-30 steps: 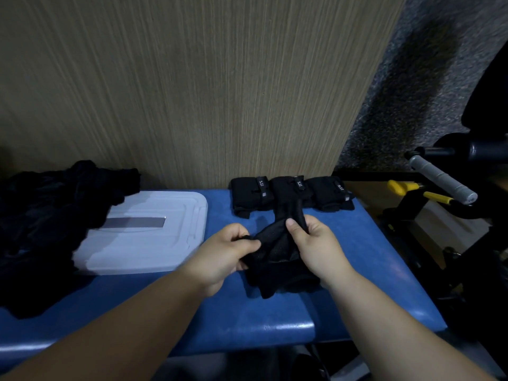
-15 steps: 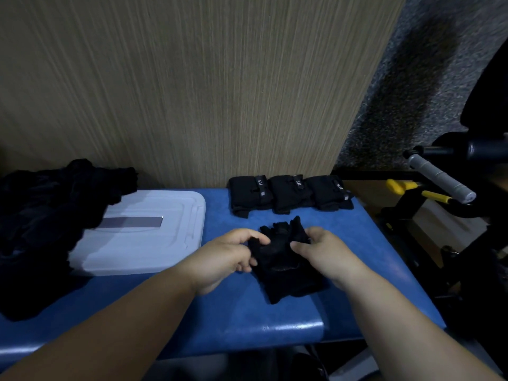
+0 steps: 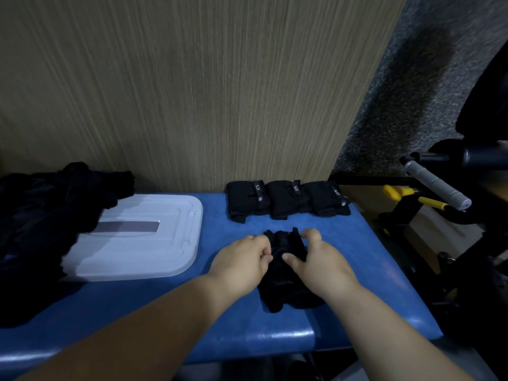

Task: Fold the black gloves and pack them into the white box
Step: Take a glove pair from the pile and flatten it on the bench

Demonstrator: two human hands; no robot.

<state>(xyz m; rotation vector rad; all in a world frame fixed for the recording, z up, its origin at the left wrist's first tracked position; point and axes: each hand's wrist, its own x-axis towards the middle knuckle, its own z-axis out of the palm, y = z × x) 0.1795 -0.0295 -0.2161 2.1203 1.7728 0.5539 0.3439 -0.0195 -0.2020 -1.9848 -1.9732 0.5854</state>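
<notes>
A black glove (image 3: 286,287) lies on the blue padded bench (image 3: 165,312), its fingers pointing away from me. My left hand (image 3: 242,262) pinches its left edge with curled fingers. My right hand (image 3: 316,259) grips its right side, thumb on top of the fabric. Three folded black gloves (image 3: 286,198) sit in a row against the wall behind it. The white box (image 3: 137,237) lies to the left with its lid on, a grey strip across the top.
A heap of black gloves (image 3: 46,221) covers the bench's left end and overlaps the box's corner. A wood-grain wall stands behind. To the right are a grey-gripped handle (image 3: 437,185), yellow-handled parts and dark equipment. The bench's front edge is close below my forearms.
The glove was held up in both hands a second ago. It now lies flat on the bench, and both hands have moved forward and down onto it.
</notes>
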